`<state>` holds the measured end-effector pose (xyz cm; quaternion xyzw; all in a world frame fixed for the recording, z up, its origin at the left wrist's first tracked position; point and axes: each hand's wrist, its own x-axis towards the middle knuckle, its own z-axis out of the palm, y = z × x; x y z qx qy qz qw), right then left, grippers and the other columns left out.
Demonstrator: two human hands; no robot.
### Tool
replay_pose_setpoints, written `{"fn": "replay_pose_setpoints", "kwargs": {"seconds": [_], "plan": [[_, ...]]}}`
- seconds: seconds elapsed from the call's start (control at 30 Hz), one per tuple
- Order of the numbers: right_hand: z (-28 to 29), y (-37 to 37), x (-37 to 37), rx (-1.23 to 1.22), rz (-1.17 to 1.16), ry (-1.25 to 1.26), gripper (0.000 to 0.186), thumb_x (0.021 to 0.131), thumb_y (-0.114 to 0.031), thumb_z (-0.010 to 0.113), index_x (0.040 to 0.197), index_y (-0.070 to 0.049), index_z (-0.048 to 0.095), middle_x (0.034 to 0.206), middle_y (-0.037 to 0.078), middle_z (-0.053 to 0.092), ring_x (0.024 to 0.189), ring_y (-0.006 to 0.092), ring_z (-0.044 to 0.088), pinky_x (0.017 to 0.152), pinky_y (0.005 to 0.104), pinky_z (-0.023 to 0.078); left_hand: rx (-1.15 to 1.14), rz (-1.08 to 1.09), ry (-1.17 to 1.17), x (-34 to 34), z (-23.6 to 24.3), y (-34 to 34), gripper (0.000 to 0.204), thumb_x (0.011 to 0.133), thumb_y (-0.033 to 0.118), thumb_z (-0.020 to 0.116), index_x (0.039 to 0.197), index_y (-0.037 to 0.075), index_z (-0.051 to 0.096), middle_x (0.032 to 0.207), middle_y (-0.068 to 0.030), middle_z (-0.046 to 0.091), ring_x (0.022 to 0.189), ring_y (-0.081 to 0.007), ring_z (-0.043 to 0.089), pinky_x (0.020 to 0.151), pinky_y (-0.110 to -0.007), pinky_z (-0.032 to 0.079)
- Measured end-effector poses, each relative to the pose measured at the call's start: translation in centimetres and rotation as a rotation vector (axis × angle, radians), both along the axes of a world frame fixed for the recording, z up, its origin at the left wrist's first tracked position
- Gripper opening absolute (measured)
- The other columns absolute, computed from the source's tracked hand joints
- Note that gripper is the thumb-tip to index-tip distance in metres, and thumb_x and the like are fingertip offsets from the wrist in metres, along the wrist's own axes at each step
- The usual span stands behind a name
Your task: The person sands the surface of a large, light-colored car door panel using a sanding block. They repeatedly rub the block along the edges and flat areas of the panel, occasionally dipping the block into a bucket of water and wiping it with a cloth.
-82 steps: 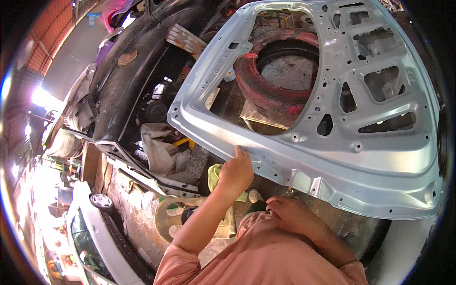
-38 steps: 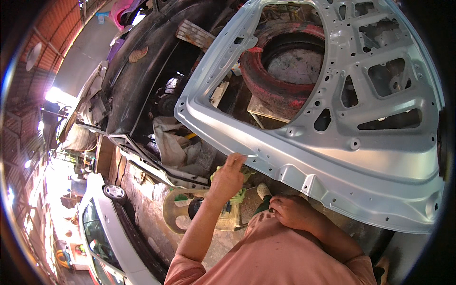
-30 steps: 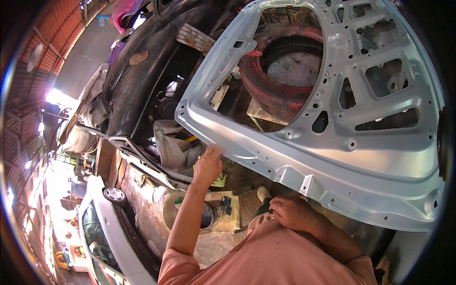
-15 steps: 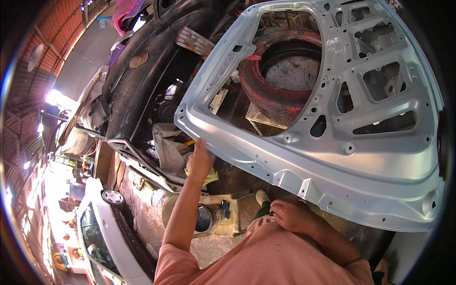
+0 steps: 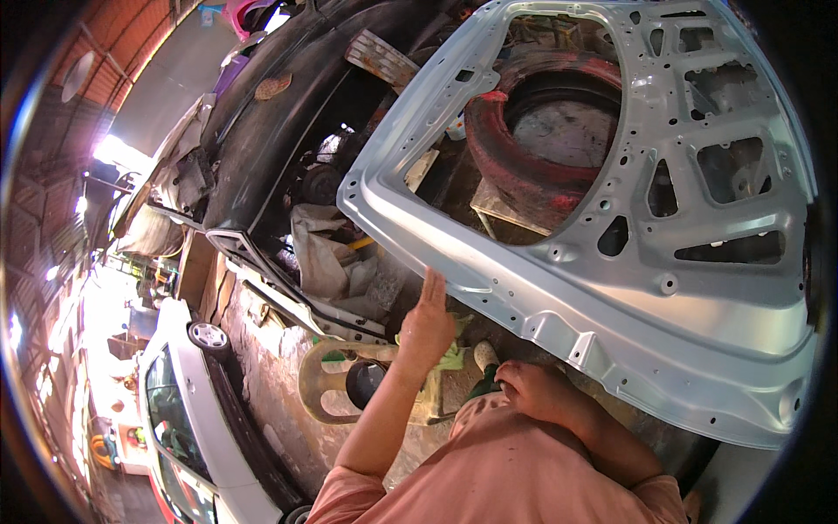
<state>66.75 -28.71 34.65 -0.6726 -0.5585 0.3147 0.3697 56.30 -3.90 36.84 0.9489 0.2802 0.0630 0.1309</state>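
A silver stamped metal panel, with a large window opening and many holes, fills the upper right. My left hand is at its near lower edge, fingertips extended onto or just beside the rim, holding nothing. My right hand rests against my waist, below the panel, fingers curled; whatever is in them, if anything, is hidden. A red-smeared black tire shows through the opening, over a small stand. Beneath my left arm is a beige plastic stool with a dark can and a green cloth.
A dark car body lies behind and left of the panel, with a pale crumpled sack near it. A white car is parked at lower left. My shoe is on the stained concrete floor.
Over the last half second my left hand has moved right along the panel's edge, after sliding left before that. My right hand stays at my waist. The view has shifted slightly.
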Motion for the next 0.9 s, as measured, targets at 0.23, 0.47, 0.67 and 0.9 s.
{"fn": "replay_pose_setpoints", "kwargs": {"seconds": [0.23, 0.47, 0.67, 0.9], "plan": [[-8.0, 3.7, -0.3, -0.101, -0.27, 0.342, 0.024, 0.1, -0.019, 0.065, 0.115, 0.0, 0.068, 0.103, 0.021, 0.07, 0.097, 0.0324, 0.07, 0.087, 0.0432, 0.054, -0.159, 0.089, -0.277, -2.0, 0.5, -5.1, 0.053, 0.089, -0.002, 0.057, 0.141, 0.007, 0.058, 0.143, -0.0182, 0.056, 0.118, -0.0413, 0.064, 0.091, -0.048, 0.058], [-16.2, 3.5, -0.6, -0.169, -0.451, 0.57, 0.027, 0.103, -0.011, 0.065, 0.128, -0.001, 0.063, 0.103, 0.001, 0.065, 0.095, 0.011, 0.06, 0.09, 0.0297, 0.051, -0.409, 0.189, -0.203, -5.6, -3.4, -7.1, 0.021, 0.098, 0.01, 0.068, 0.116, 0.003, 0.074, 0.104, -0.0196, 0.074, 0.082, -0.0338, 0.071, 0.073, -0.041, 0.055], [-9.7, 3.6, -0.7, -0.115, -0.554, 1.009, 0.03, 0.102, -0.014, 0.068, 0.13, -0.006, 0.061, 0.107, 0.0, 0.064, 0.087, 0.0083, 0.06, 0.07, 0.026, 0.053, -0.642, 0.116, -0.213, -6.4, -5.7, -6.5, 0.024, 0.101, 0.021, 0.072, 0.111, 0.0, 0.075, 0.101, -0.0188, 0.075, 0.082, -0.0284, 0.07, 0.077, -0.038, 0.054], [-8.4, 3.9, 0.1, -0.103, -0.431, 0.886, 0.027, 0.101, -0.017, 0.068, 0.126, -0.006, 0.064, 0.114, 0.0, 0.067, 0.099, 0.0096, 0.064, 0.082, 0.0287, 0.056, -0.933, 0.133, -0.159, -5.5, -4.8, -6.5, 0.027, 0.103, 0.022, 0.071, 0.109, -0.004, 0.074, 0.092, -0.0045, 0.072, 0.087, -0.0086, 0.059, 0.078, -0.031, 0.051]]}}
